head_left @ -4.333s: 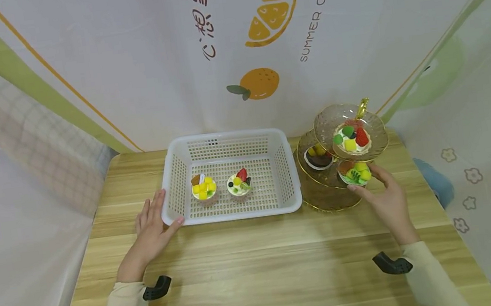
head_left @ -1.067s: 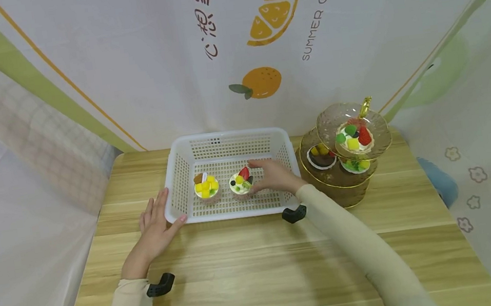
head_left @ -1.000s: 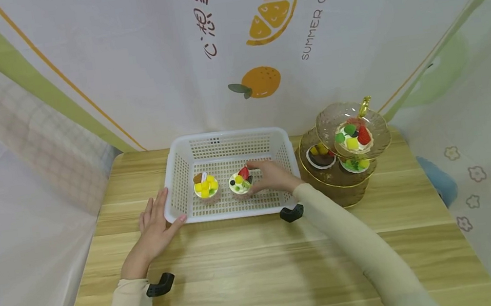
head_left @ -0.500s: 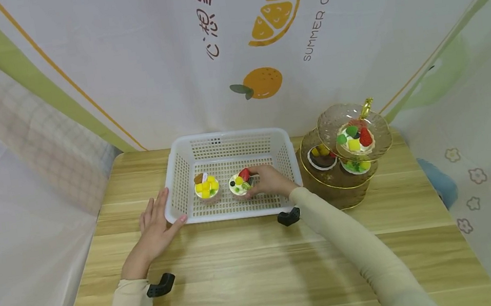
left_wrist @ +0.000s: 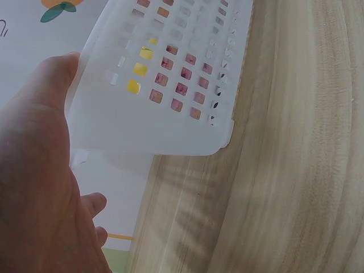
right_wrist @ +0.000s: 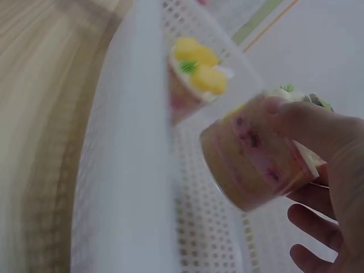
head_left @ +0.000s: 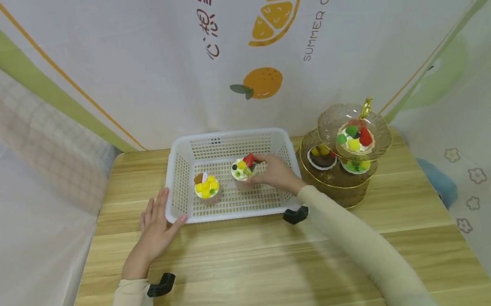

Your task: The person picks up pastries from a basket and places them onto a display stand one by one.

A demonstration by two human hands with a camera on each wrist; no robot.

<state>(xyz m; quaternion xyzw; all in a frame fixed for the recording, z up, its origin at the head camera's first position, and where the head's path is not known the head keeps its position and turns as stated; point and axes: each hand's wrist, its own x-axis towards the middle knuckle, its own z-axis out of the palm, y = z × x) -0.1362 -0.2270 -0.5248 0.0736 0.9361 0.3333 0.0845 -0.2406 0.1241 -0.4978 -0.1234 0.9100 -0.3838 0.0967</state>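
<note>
My right hand [head_left: 276, 174] pinches a fruit dessert cup [head_left: 243, 170] topped with a strawberry, thumb on one side and fingers on the other. In the right wrist view, the see-through dessert cup [right_wrist: 256, 153] shows pinkish layers and hangs raised above the mesh floor. Left of it in the white plastic basket [head_left: 235, 215] stands another dessert cup [head_left: 206, 186] with yellow cubes and a brown biscuit-like piece. My left hand [head_left: 156, 234] rests against the basket's front left corner, fingers fairly straight along the outside. The left wrist view has its thumb [left_wrist: 51, 82] touching the rim.
To the right of the basket stands a tiered brown glass stand [head_left: 344, 196] with gold rims. A fruit tart [head_left: 355, 139] sits on its top tier; a dark tart [head_left: 322, 157] and a green-fruit dessert [head_left: 355, 165] are lower. A printed curtain hangs behind the wooden table [head_left: 243, 277].
My right hand went from the stand to the basket, took hold of the strawberry-topped dessert cup and raised it slightly, back and to the right. My left hand stays at the basket corner.
</note>
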